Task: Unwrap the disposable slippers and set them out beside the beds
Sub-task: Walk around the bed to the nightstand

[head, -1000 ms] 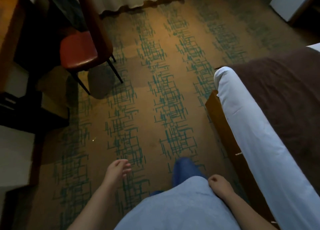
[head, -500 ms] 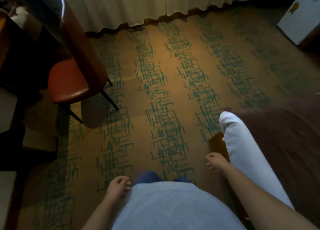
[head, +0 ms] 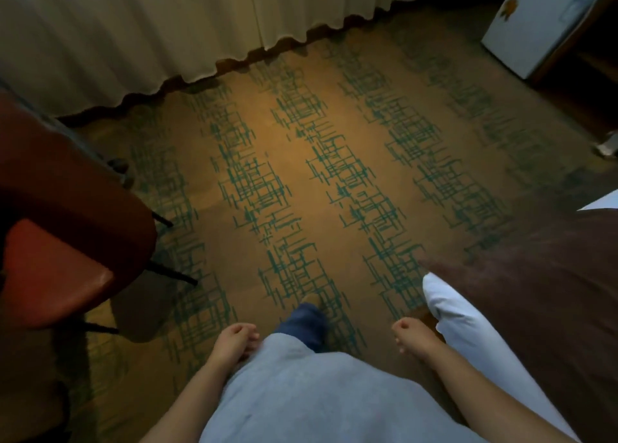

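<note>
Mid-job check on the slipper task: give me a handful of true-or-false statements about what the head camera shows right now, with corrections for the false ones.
1. Both hands are empty. True: the left hand and the right hand hold nothing.
2. A pair of slippers lies on the carpet. False: no slippers are in view.
3. The red chair is on the person's left. True.
4. The bed is on the person's left. False: it is on the right, with a brown cover and a white sheet edge.
5. The curtain hangs along the far wall. True.
</note>
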A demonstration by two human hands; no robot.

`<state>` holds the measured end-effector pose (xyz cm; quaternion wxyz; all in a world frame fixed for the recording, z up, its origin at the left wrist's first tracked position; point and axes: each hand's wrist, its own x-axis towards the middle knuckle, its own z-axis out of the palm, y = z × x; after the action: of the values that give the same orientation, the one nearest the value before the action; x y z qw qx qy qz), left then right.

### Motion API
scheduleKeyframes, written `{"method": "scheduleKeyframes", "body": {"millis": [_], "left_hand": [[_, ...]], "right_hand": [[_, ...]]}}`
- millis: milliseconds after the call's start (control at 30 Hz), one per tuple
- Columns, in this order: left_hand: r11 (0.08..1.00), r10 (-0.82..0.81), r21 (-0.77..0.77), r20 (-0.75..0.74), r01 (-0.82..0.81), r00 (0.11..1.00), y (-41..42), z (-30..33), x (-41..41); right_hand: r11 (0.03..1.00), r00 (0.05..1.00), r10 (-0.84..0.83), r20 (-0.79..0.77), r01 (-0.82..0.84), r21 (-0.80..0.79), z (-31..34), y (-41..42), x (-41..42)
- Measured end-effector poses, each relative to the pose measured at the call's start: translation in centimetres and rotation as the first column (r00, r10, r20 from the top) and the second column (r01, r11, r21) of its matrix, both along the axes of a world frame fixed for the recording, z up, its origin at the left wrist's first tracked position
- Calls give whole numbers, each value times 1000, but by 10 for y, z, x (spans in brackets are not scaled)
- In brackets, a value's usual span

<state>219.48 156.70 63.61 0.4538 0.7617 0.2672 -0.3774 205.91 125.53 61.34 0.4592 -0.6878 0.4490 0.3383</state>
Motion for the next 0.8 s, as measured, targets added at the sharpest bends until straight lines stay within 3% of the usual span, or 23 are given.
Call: {"method": "scheduleKeyframes", "body": {"millis": [133,333,533,667,800], "left_hand": [[986,-166,14,36,165,986,-44,18,110],[945,-322,-15,117,325,940,-140,46,235],[921,-382,-46,83,387,920,-236,35,287],[904,-427,-24,30,427,904,-297,22,307],[831,-556,35,4,556,831,-360,22,336]], "right_hand": [[996,998,56,-33,-58,-66,0,-19,36],[977,993,-119,-8,116,-178,-1,-49,80],[965,971,-238,-30,232,-124,-15,-101,123],[917,921,-388,37,390,-83,-12,-177,173],[870,870,-490,51,492,-37,5,-266,222]]}}
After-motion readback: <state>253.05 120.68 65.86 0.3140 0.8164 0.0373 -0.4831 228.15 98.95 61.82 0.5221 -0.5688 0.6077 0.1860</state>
